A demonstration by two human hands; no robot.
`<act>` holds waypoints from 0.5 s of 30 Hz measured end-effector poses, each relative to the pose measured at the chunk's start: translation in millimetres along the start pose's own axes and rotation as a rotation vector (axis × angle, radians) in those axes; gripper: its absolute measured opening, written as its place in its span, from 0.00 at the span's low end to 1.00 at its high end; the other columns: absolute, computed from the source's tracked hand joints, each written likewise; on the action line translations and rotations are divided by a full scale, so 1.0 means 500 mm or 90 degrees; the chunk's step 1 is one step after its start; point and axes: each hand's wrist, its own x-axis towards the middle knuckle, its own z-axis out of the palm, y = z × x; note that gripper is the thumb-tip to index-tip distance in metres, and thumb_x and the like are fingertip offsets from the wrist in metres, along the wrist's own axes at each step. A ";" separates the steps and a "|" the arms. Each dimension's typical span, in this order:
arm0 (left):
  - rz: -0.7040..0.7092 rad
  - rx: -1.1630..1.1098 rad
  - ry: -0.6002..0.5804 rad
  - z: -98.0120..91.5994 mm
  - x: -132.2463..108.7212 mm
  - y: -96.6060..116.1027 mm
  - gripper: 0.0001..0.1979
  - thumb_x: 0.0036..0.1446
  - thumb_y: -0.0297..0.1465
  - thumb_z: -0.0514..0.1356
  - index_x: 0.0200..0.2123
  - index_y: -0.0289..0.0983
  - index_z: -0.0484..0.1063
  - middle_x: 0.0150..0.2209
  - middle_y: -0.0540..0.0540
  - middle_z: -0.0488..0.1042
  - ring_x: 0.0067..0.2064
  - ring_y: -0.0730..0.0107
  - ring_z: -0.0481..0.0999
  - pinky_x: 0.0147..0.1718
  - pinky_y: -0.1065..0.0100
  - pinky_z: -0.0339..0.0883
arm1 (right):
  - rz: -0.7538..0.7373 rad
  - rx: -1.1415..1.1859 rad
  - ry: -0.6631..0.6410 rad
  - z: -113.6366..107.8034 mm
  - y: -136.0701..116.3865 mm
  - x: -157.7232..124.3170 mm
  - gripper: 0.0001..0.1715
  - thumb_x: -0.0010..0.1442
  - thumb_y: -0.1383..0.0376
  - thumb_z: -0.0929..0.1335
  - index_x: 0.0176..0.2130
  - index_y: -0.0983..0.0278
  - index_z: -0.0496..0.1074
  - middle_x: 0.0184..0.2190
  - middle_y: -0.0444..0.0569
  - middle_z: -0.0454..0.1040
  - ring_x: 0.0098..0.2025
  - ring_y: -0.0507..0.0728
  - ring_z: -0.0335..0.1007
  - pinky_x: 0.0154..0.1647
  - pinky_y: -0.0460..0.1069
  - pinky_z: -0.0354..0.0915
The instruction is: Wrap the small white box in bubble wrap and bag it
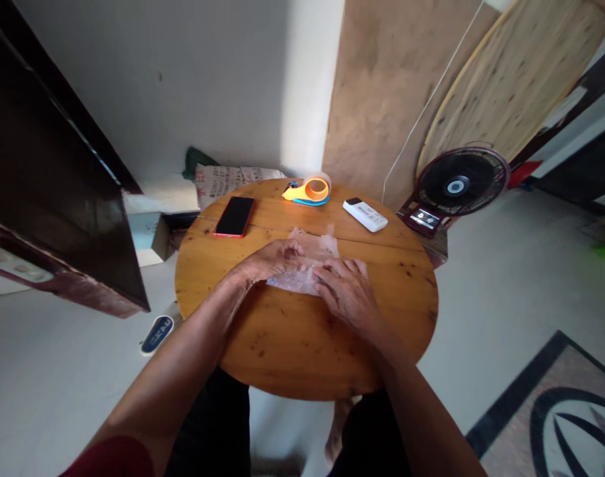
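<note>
A clear, crinkled sheet of what looks like bubble wrap (295, 281) lies on the round wooden table (302, 358), with one flap (315, 244) spread toward the far side. My left hand (277, 260) bends over its left part, fingers curled in and closed on the plastic. On the right part rests my right hand (346, 288), fingers stretched out and pressing down. What may be wrapped inside the plastic cannot be made out. Beyond the sheet stands an orange and blue tape dispenser (309, 189) with a roll of tape.
A red-edged phone (235, 216) lies at the table's left. A white remote-like device (365, 214) sits at the right. Past the right edge stands a dark round fan (456, 185). A printed sack (232, 179) rests against the wall behind; a dark door (48, 152) is at left.
</note>
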 end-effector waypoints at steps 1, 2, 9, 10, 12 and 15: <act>-0.003 -0.004 -0.013 -0.004 -0.002 -0.001 0.20 0.39 0.37 0.68 0.35 0.35 0.68 0.27 0.54 0.68 0.27 0.77 0.64 0.27 0.74 0.56 | -0.001 -0.001 0.002 0.000 0.000 0.000 0.16 0.66 0.61 0.60 0.49 0.59 0.72 0.46 0.52 0.71 0.48 0.60 0.61 0.52 0.55 0.49; -0.004 -0.006 -0.023 -0.007 -0.003 -0.003 0.20 0.39 0.37 0.67 0.36 0.35 0.68 0.28 0.54 0.68 0.28 0.77 0.65 0.27 0.74 0.57 | -0.002 -0.002 0.005 0.000 -0.001 0.000 0.16 0.66 0.61 0.61 0.48 0.59 0.72 0.46 0.51 0.71 0.47 0.60 0.61 0.52 0.55 0.49; -0.017 0.117 0.037 0.004 0.000 -0.001 0.17 0.42 0.37 0.66 0.35 0.34 0.69 0.26 0.53 0.67 0.27 0.75 0.65 0.26 0.73 0.56 | -0.010 -0.004 0.024 -0.003 -0.005 0.000 0.14 0.65 0.62 0.61 0.45 0.59 0.73 0.43 0.51 0.71 0.47 0.59 0.60 0.52 0.55 0.49; -0.025 0.171 0.070 0.007 0.000 0.003 0.17 0.42 0.37 0.66 0.35 0.34 0.70 0.27 0.52 0.68 0.29 0.73 0.66 0.27 0.73 0.57 | -0.010 -0.005 0.030 -0.003 -0.005 -0.001 0.14 0.65 0.62 0.61 0.45 0.59 0.73 0.43 0.51 0.71 0.47 0.59 0.60 0.52 0.55 0.49; -0.038 0.273 0.150 0.009 -0.005 0.007 0.18 0.42 0.38 0.66 0.36 0.35 0.71 0.31 0.49 0.70 0.32 0.70 0.68 0.28 0.72 0.58 | -0.010 -0.006 0.043 -0.002 -0.005 -0.002 0.13 0.65 0.62 0.61 0.44 0.59 0.73 0.43 0.50 0.71 0.47 0.59 0.61 0.52 0.55 0.49; -0.066 0.344 0.242 -0.004 -0.024 0.000 0.22 0.42 0.41 0.68 0.39 0.37 0.70 0.34 0.47 0.71 0.33 0.69 0.70 0.27 0.72 0.59 | -0.008 -0.009 0.057 0.000 -0.003 -0.003 0.13 0.65 0.62 0.61 0.42 0.60 0.73 0.43 0.50 0.71 0.46 0.58 0.61 0.52 0.55 0.49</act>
